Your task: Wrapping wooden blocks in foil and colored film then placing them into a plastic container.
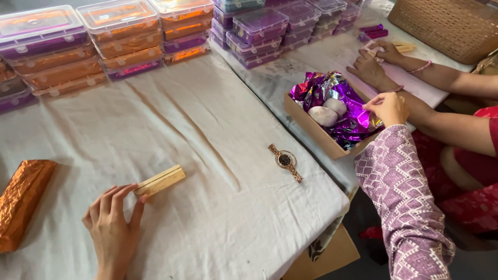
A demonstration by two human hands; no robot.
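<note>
My left hand (111, 228) rests on the white cloth at the lower left, with its fingertips gripping the near end of a small pale wooden block (161, 180) that lies flat. My right hand (386, 108), in a purple patterned sleeve, reaches to the right rim of an open cardboard box (311, 129). Its bunched fingers pinch the edge of the crinkled purple foil (332, 91) lining the box. Two whitish round lumps (328, 111) sit in the foil.
A gold wristwatch (285, 161) lies between block and box. An orange foil-wrapped bar (21, 202) is at the far left. Stacked clear-lidded orange and purple boxes (124, 39) line the back. Another person's hands (374, 61) work beyond the box, near a wicker basket (446, 26).
</note>
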